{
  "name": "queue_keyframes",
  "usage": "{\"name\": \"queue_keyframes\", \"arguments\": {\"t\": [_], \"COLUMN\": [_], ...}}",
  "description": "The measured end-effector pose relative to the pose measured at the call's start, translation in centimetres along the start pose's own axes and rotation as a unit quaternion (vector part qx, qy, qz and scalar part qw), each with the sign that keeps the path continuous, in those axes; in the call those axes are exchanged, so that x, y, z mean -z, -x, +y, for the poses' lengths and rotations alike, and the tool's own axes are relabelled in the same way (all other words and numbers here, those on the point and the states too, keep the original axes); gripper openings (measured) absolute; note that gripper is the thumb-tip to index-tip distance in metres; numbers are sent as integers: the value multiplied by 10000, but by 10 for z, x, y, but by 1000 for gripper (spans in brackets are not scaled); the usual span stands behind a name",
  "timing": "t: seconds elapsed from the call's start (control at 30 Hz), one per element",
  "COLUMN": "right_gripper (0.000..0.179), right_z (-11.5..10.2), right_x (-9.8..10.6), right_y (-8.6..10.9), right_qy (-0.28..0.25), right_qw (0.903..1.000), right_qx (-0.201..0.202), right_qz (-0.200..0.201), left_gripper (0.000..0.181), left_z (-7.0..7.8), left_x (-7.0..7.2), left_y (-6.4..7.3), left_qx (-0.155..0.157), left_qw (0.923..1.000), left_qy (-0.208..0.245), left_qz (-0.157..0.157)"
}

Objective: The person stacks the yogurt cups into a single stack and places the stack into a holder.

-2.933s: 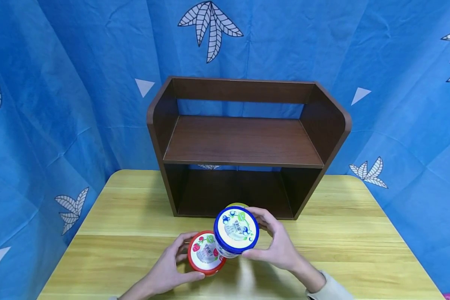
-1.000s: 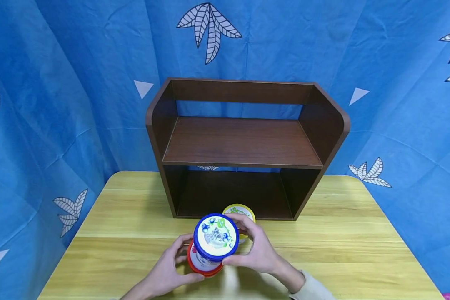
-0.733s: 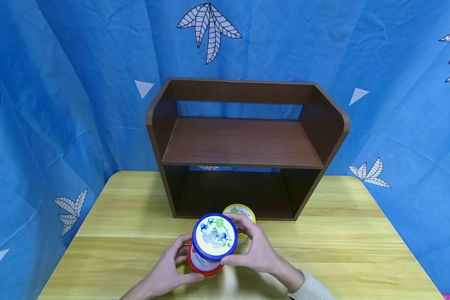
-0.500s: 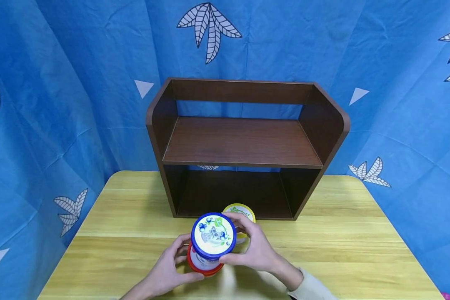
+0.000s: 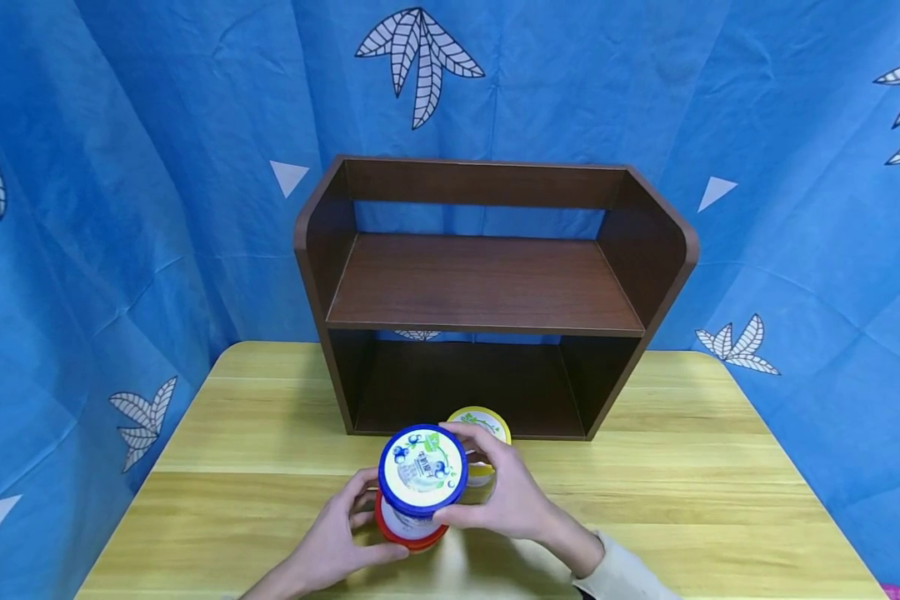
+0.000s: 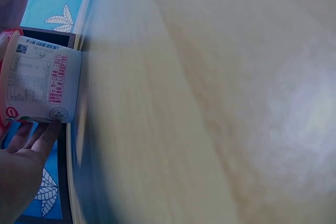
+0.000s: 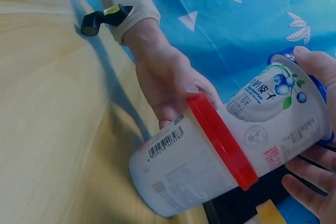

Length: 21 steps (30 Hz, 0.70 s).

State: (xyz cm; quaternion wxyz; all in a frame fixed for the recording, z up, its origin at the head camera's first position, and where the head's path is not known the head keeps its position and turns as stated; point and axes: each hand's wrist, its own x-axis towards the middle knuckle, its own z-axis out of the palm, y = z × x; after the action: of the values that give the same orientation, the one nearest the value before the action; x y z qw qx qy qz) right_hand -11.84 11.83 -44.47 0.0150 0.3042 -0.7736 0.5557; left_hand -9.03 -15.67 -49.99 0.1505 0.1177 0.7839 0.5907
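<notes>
My left hand (image 5: 336, 533) grips the side of a white tub with a red lid (image 5: 412, 533), its fingers behind and its thumb in front. Directly over that lid sits a white tub with a blue, blueberry-printed lid (image 5: 423, 468), held by my right hand (image 5: 504, 493) around its rim. In the right wrist view the base of the blue-lidded tub (image 7: 283, 95) meets the red lid (image 7: 223, 141); whether it rests fully there I cannot tell. Part of a yellow-lidded tub (image 5: 487, 423) shows behind my right fingers.
A dark brown two-tier shelf (image 5: 483, 283) stands at the back of the wooden table (image 5: 690, 467), just beyond the tubs. A blue curtain (image 5: 157, 125) with leaf prints hangs behind and at both sides.
My right hand has brought the blue-lidded tub left, over the red-lidded one, exposing more of the yellow lid. Over the last half second it shifts only slightly left. The left hand stays put.
</notes>
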Motion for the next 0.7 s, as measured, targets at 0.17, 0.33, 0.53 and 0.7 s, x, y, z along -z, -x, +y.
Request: {"name": "queue_keyframes", "arguments": {"t": [0.17, 0.33, 0.53, 0.7], "right_gripper": [83, 82, 85, 88], "right_z": [1, 2, 0, 1], "right_x": [0, 0, 0, 0], "right_y": [0, 0, 1, 2], "right_qy": [40, 97, 176, 245], "right_qw": [10000, 9999, 9998, 9996], "right_qx": [18, 11, 24, 115], "right_qz": [-42, -68, -94, -99], "left_gripper": [87, 88, 88, 87], "left_z": [0, 1, 0, 0], "left_x": [-1, 0, 0, 0], "left_y": [0, 0, 0, 0], "left_qx": [-146, -7, 64, 24], "left_qw": [9999, 10000, 10000, 10000], "left_qy": [4, 25, -17, -15], "left_qz": [5, 12, 22, 10]}}
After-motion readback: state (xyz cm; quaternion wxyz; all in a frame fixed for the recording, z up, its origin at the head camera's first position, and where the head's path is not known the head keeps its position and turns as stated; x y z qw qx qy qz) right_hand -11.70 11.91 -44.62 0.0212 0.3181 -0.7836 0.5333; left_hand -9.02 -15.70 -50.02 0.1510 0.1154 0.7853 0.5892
